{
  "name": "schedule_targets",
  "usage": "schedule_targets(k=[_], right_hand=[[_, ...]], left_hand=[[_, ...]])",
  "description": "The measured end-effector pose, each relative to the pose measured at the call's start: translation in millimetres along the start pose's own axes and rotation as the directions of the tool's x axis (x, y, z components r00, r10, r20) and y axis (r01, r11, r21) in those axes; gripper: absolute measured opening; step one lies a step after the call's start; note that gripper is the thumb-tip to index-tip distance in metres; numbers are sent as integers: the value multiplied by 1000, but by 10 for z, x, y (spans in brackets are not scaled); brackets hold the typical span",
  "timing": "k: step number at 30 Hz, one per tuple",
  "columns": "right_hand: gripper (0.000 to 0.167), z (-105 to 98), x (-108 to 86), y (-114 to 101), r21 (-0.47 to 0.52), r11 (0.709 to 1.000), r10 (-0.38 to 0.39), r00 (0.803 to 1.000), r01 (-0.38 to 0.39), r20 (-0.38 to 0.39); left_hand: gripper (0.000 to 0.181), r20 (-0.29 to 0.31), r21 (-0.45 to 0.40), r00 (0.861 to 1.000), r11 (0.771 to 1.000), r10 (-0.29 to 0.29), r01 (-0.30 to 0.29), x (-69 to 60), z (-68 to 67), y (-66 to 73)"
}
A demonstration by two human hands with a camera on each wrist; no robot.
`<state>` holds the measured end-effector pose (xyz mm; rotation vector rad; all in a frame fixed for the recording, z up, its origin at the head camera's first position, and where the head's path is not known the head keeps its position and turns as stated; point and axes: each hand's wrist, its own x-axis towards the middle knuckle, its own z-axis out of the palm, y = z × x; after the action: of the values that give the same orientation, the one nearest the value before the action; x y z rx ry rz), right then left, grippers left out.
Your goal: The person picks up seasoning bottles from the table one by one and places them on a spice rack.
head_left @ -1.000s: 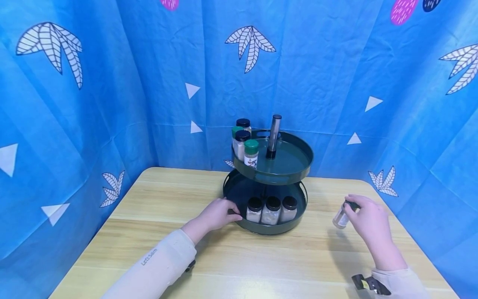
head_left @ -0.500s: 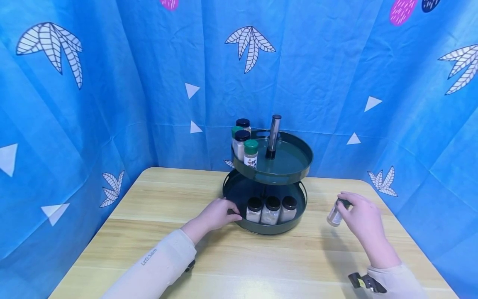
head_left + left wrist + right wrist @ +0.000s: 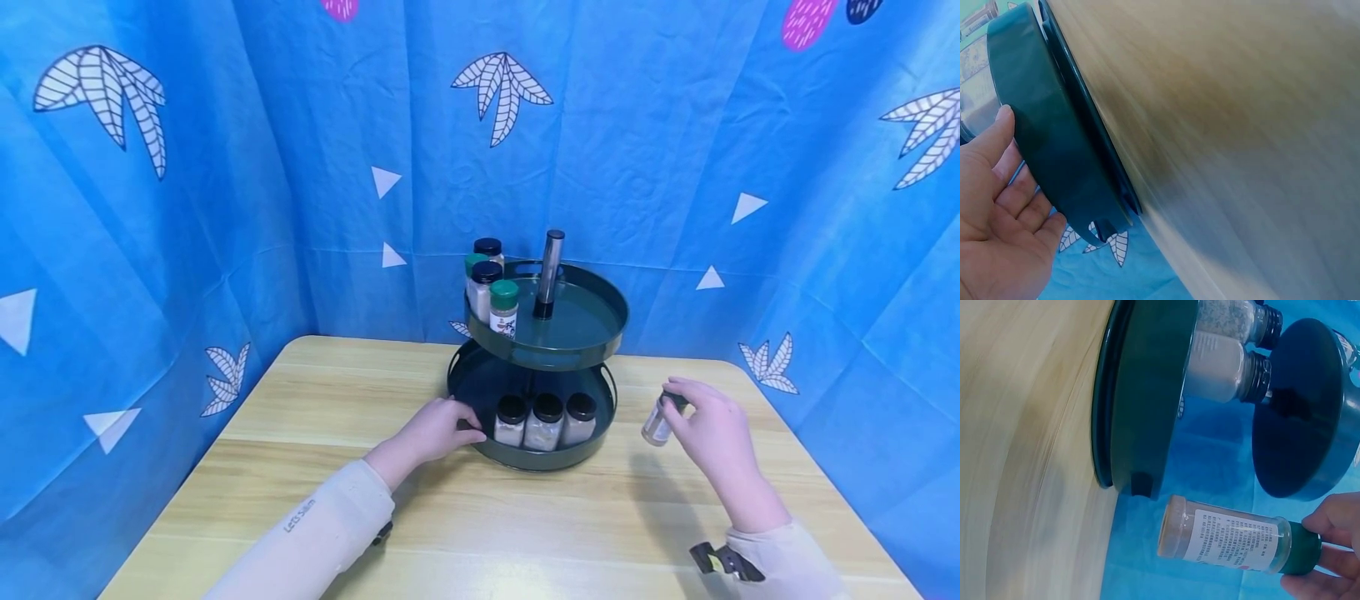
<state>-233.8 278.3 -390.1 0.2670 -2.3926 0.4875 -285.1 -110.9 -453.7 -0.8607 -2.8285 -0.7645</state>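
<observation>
My right hand [image 3: 712,425] pinches the green cap of a small spice jar [image 3: 657,422], holding it tilted above the table, right of a dark green two-tier rotating rack [image 3: 551,358]. In the right wrist view the jar [image 3: 1229,540] shows a white printed label and tan contents. At the rack's lower tier, my left hand [image 3: 429,429] grips the left front rim; the left wrist view has the thumb on the edge of the tray wall [image 3: 1047,125]. Three black-capped jars [image 3: 543,425] stand along the lower tier's front, to the right of that hand.
Several jars with green and black caps [image 3: 504,304] stand at the left of the upper tier. A metal post [image 3: 551,275] rises from its middle. The wooden table [image 3: 480,525] carries the rack, and blue patterned curtains [image 3: 637,167] hang behind and on both sides.
My right hand has carried the spice jar left and slightly up, closer to the rack. The left hand and the rack have stayed in place.
</observation>
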Motion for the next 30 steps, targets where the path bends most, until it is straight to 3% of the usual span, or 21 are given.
schedule_targets(k=[19, 30], right_hand=[[23, 181, 90, -92, 68, 994, -83, 994, 88, -78], [24, 279, 128, -126, 105, 978, -163, 974, 181, -157]], left_hand=[[13, 15, -5, 1000, 1000, -7, 7, 12, -4, 0], [14, 14, 3, 1000, 1000, -5, 5, 8, 7, -4]])
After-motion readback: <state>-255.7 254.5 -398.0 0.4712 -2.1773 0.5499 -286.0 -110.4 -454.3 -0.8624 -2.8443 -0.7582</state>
